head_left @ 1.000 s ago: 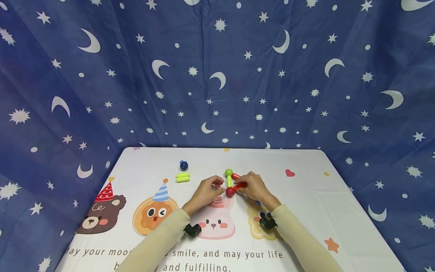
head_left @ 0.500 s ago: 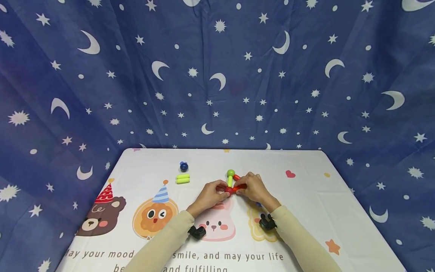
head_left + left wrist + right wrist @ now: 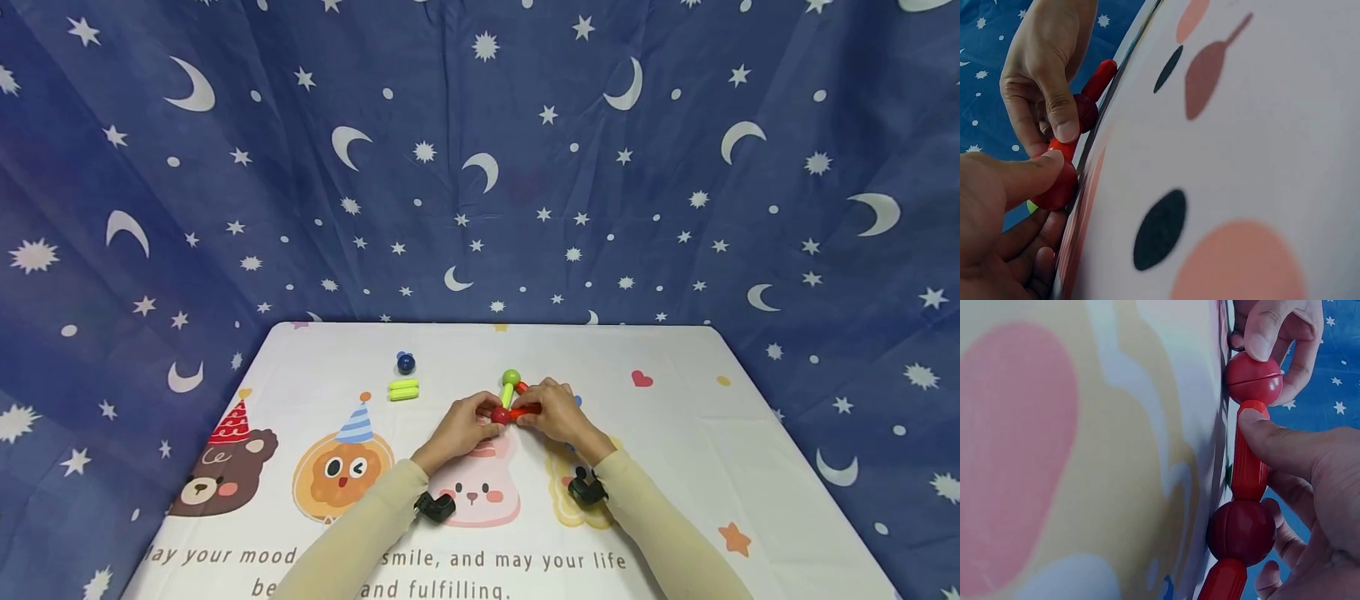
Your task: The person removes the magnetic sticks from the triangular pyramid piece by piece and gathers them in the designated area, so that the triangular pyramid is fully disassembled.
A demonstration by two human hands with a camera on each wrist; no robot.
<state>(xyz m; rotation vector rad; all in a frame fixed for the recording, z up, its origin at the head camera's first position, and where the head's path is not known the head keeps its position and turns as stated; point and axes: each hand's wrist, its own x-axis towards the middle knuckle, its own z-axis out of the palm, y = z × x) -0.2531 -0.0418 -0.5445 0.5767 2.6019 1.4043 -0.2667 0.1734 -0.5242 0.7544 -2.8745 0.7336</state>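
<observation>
A small toy of sticks and balls lies mid-table. Its red ball [image 3: 500, 414] joins a red stick [image 3: 525, 410] and a green stick [image 3: 507, 393] topped by a green ball [image 3: 512, 377]. My left hand [image 3: 483, 421] pinches the red ball [image 3: 1254, 378] between thumb and fingers. My right hand [image 3: 528, 412] grips the red stick [image 3: 1249, 456], thumb pressed on it. Further along the chain sit a dark red ball [image 3: 1241, 531] and another red stick [image 3: 1222, 584]. In the left wrist view my left thumb rests on the red ball [image 3: 1057, 184].
A blue ball [image 3: 406, 362] and two yellow-green sticks [image 3: 403, 390] lie at the table's back left. The white cartoon-printed tablecloth [image 3: 675, 433] covers the table. A blue star-and-moon curtain [image 3: 480, 167] hangs behind and around it.
My left hand has moved right and taken hold of the red ball at the stick's end. My right hand has kept its grip on the red stick, shifting slightly up the table.
</observation>
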